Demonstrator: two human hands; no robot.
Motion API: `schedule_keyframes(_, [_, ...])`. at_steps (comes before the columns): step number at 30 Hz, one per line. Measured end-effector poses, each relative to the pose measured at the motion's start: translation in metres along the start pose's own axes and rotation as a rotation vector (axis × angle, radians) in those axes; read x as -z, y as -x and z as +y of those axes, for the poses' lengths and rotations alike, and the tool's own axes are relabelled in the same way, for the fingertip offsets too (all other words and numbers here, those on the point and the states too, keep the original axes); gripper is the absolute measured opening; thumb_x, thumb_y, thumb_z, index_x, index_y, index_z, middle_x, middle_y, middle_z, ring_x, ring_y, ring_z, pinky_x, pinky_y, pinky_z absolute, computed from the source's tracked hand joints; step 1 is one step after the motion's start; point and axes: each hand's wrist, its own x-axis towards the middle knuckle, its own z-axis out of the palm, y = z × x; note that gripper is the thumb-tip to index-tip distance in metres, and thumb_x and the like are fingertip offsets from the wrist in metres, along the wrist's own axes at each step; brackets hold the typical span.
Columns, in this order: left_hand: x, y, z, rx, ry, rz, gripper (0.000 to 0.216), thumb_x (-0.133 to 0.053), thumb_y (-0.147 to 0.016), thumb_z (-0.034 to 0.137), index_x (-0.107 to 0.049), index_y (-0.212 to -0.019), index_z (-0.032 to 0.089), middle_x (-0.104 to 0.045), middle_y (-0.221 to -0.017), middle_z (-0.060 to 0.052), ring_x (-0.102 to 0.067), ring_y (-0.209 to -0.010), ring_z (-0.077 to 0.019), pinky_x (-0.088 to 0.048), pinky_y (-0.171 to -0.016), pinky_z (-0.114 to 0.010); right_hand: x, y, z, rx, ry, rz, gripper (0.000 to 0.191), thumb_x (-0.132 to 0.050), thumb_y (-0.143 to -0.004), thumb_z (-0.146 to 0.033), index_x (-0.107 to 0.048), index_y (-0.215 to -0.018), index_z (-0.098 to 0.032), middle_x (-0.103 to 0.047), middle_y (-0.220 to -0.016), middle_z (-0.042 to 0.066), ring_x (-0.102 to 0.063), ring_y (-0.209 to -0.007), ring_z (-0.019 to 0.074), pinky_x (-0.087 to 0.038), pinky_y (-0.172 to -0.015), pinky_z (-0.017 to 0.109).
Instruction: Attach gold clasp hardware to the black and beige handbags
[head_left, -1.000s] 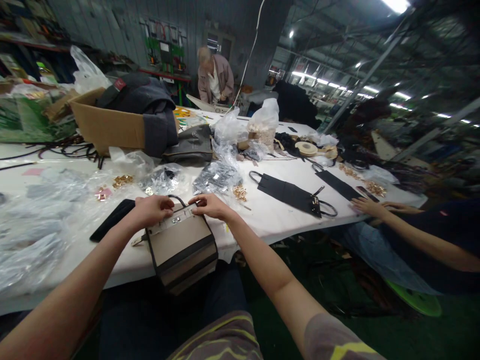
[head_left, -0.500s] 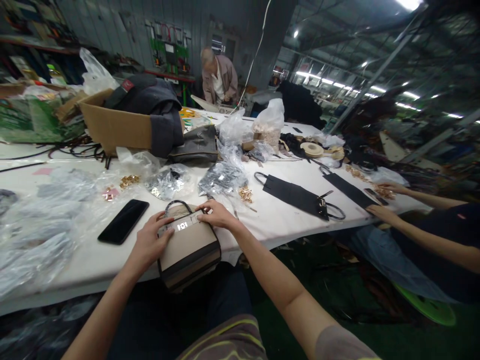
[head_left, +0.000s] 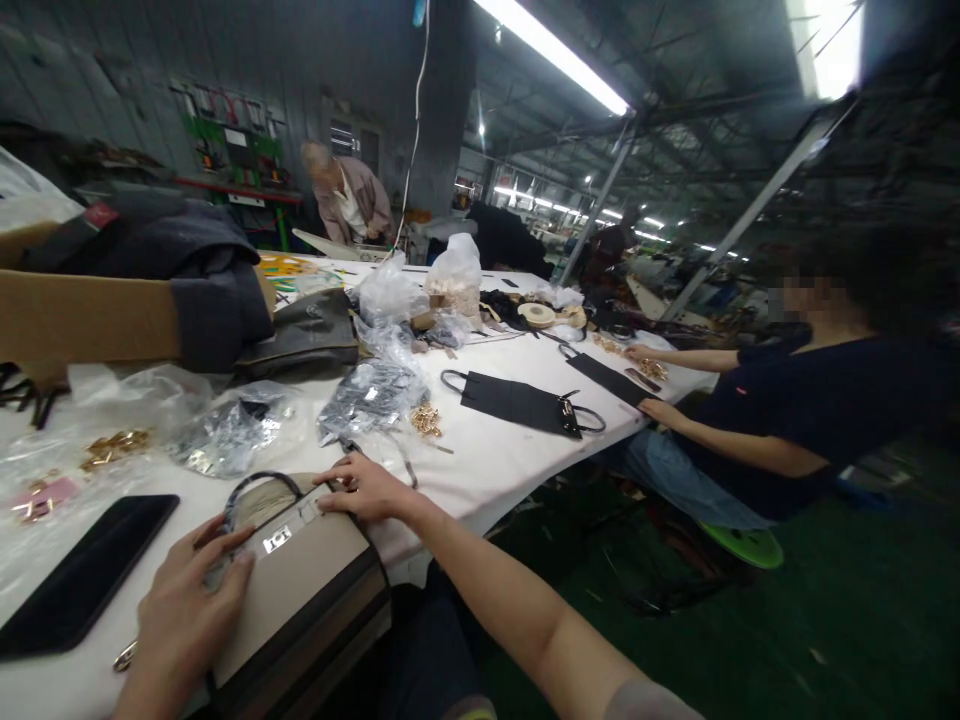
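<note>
A beige and dark brown handbag (head_left: 319, 575) lies tilted at the table's near edge, partly over my lap. Its metal clasp plate (head_left: 277, 540) faces up, and a dark curved handle (head_left: 262, 480) stands behind it. My left hand (head_left: 187, 590) grips the bag's left end, thumb on the front panel and fingers over the top edge. On the right end of the top, my right hand (head_left: 367, 488) holds the edge between thumb and fingers. The lower part of the bag is in shadow.
A black phone (head_left: 90, 575) lies at left. Behind are plastic bags of parts (head_left: 371, 395), gold hardware (head_left: 426, 420) and a cardboard box (head_left: 90, 320). Rightward lies a black strap panel (head_left: 517, 400). A co-worker (head_left: 780, 420) sits at right; another person (head_left: 349, 200) stands at the back.
My view has swung right and closer, so the table's contents sit further left and the seated co-worker shows more fully. Both hands keep their hold on the handbag.
</note>
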Motion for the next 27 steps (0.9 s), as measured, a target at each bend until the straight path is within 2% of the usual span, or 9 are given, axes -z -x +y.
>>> schedule_keyframes(3, [0.001, 0.000, -0.002, -0.013, 0.011, -0.040, 0.056, -0.050, -0.091, 0.062, -0.082, -0.121, 0.028, -0.062, -0.157, -0.014, -0.057, -0.150, -0.0436, -0.046, -0.128, -0.067, 0.034, 0.002, -0.001, 0.015, 0.131, 0.144, 0.037, -0.078, -0.107, -0.040, -0.079, -0.141, -0.026, -0.075, -0.130, 0.007, -0.071, -0.113, 0.0192, -0.055, -0.096, 0.025])
schedule_keyframes(5, [0.002, -0.002, -0.004, -0.022, 0.020, -0.065, 0.057, -0.053, -0.090, 0.062, -0.083, -0.122, 0.026, -0.061, -0.158, -0.015, -0.056, -0.151, -0.0429, -0.041, -0.132, -0.065, 0.066, -0.003, -0.001, -0.106, 0.377, 0.246, 0.030, -0.061, -0.115, -0.028, -0.081, -0.136, -0.021, -0.079, -0.130, 0.009, -0.073, -0.116, 0.0199, -0.054, -0.100, 0.025])
schedule_keyframes(7, [0.002, -0.005, -0.006, -0.016, 0.007, -0.069, 0.056, -0.053, -0.090, 0.060, -0.083, -0.120, 0.024, -0.062, -0.157, -0.016, -0.056, -0.150, -0.0430, -0.039, -0.134, -0.064, 0.096, -0.012, 0.002, -0.243, 0.588, 0.245, 0.029, -0.060, -0.110, -0.014, -0.086, -0.125, -0.017, -0.082, -0.125, 0.014, -0.075, -0.117, 0.0244, -0.055, -0.101, 0.028])
schedule_keyframes(9, [0.001, -0.008, -0.007, 0.003, -0.017, -0.057, 0.055, -0.053, -0.089, 0.059, -0.084, -0.117, 0.024, -0.063, -0.154, -0.017, -0.057, -0.149, -0.0435, -0.038, -0.134, -0.063, 0.113, -0.023, 0.008, -0.317, 0.663, 0.196, 0.026, -0.067, -0.100, -0.006, -0.088, -0.114, -0.014, -0.083, -0.119, 0.018, -0.077, -0.115, 0.0301, -0.056, -0.098, 0.032])
schedule_keyframes(12, [0.000, -0.009, -0.007, 0.004, -0.025, -0.055, 0.055, -0.053, -0.087, 0.058, -0.084, -0.117, 0.024, -0.064, -0.153, -0.018, -0.058, -0.148, -0.0436, -0.039, -0.134, -0.062, 0.116, -0.035, 0.017, -0.379, 0.703, 0.163, 0.020, -0.072, -0.096, -0.006, -0.088, -0.108, -0.011, -0.083, -0.115, 0.023, -0.079, -0.110, 0.0331, -0.058, -0.094, 0.033])
schedule_keyframes(18, [0.005, -0.007, -0.003, 0.004, -0.014, -0.063, 0.056, -0.055, -0.086, 0.058, -0.085, -0.117, 0.022, -0.064, -0.153, -0.018, -0.059, -0.147, -0.0442, -0.039, -0.134, -0.063, 0.105, -0.045, 0.025, -0.452, 0.773, 0.142, 0.022, -0.071, -0.103, -0.012, -0.085, -0.119, -0.007, -0.081, -0.118, 0.027, -0.079, -0.114, 0.0332, -0.059, -0.095, 0.032])
schedule_keyframes(22, [0.007, -0.010, -0.002, 0.019, -0.005, -0.071, 0.057, -0.057, -0.083, 0.059, -0.086, -0.114, 0.022, -0.065, -0.151, -0.018, -0.060, -0.146, -0.0432, -0.038, -0.135, -0.061, 0.107, -0.051, 0.026, -0.462, 0.801, 0.132, 0.027, -0.071, -0.102, -0.012, -0.083, -0.125, -0.006, -0.079, -0.124, 0.028, -0.078, -0.120, 0.0342, -0.059, -0.099, 0.033])
schedule_keyframes(27, [0.007, -0.009, -0.001, 0.010, 0.005, -0.059, 0.055, -0.057, -0.082, 0.058, -0.087, -0.113, 0.024, -0.067, -0.149, -0.017, -0.062, -0.144, -0.0417, -0.042, -0.132, -0.060, 0.107, -0.056, 0.025, -0.447, 0.825, 0.109, 0.026, -0.073, -0.100, -0.011, -0.084, -0.123, -0.005, -0.079, -0.125, 0.028, -0.077, -0.121, 0.0347, -0.059, -0.100, 0.033])
